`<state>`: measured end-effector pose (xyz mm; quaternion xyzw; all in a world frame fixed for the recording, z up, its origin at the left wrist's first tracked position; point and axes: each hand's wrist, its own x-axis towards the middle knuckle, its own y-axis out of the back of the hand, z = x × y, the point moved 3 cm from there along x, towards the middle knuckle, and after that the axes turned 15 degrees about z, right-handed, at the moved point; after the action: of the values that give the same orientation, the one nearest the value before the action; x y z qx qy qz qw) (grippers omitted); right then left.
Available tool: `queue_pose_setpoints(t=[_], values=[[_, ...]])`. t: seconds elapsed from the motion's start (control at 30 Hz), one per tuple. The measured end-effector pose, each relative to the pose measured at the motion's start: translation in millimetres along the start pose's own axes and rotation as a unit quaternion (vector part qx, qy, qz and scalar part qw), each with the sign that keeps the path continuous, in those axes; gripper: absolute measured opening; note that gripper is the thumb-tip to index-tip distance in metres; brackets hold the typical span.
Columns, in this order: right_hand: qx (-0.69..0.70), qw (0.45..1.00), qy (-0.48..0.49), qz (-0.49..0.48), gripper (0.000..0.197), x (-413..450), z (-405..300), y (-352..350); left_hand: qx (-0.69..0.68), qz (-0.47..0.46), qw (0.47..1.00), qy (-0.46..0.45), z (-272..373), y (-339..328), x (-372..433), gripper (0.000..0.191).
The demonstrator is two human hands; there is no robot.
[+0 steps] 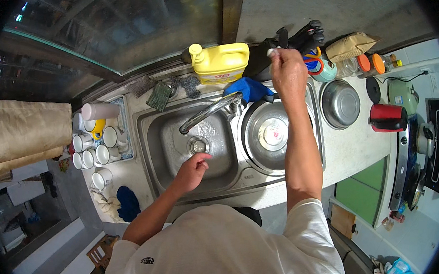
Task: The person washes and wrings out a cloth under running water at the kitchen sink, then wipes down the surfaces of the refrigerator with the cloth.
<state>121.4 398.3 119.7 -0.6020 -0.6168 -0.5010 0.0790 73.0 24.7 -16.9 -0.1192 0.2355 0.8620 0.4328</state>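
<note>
My right hand is raised beyond the right sink basin, fingers closed around a small white thing, mostly hidden. Just behind it are dark rubber gloves and red-handled scissors. My left hand hovers over the near side of the left stainless-steel basin, index finger extended, the others partly curled, nothing visible in it. A chrome faucet reaches over that basin; no running water shows. The right basin holds a large metal bowl, partly covered by my right forearm.
Behind the faucet are a blue cloth and a yellow jug. Scrubbing pads lie left of them. Several mugs fill a tray at left. A metal pot, red kettle and stove stand right.
</note>
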Motion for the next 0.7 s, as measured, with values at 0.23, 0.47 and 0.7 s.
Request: queue_pose_setpoints(t=[0.23,0.47,0.7], values=[[-0.031,0.991,-0.078,0.101,0.018,2.3,29.9,16.4,-0.003,0.006,1.0,-0.003,-2.7,1.1,0.8,0.025],[0.022,0.999,-0.001,0.027,0.01,-8.4,-5.1,-1.7,0.028,0.0,0.999,0.023,5.7,-1.2,-2.3,0.027],[-0.012,0.993,-0.062,0.095,0.012,-0.4,21.3,10.9,0.007,0.003,1.0,0.013,-6.3,-2.6,0.1,0.029]])
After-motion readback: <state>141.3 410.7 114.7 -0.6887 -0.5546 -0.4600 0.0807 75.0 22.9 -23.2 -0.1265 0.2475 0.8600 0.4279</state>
